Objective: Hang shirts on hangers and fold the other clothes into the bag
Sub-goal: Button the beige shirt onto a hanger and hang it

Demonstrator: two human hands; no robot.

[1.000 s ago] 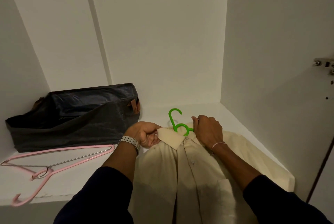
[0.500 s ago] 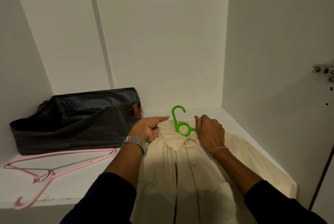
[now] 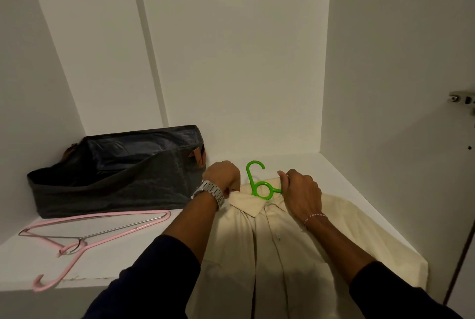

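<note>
A cream button-up shirt (image 3: 277, 249) lies flat on the white shelf, collar away from me, its lower part hanging over the front edge. A green plastic hanger (image 3: 257, 182) sits inside it, only the hook and neck loop showing above the collar. My left hand (image 3: 223, 176), with a metal watch on the wrist, pinches the left collar edge. My right hand (image 3: 299, 190) grips the right side of the collar beside the hanger's neck. A dark grey fabric bag (image 3: 115, 174) stands open at the back left.
A pink hanger (image 3: 84, 236) with a metal bar lies on the white shelf (image 3: 115, 262) in front of the bag, its hook past the front edge. White walls close the shelf at the back and right. A door hinge (image 3: 462, 100) shows at far right.
My left hand has turned and closed its fingers on the left collar edge; half a second ago it lay flatter beside the collar. My right hand stays at the collar.
</note>
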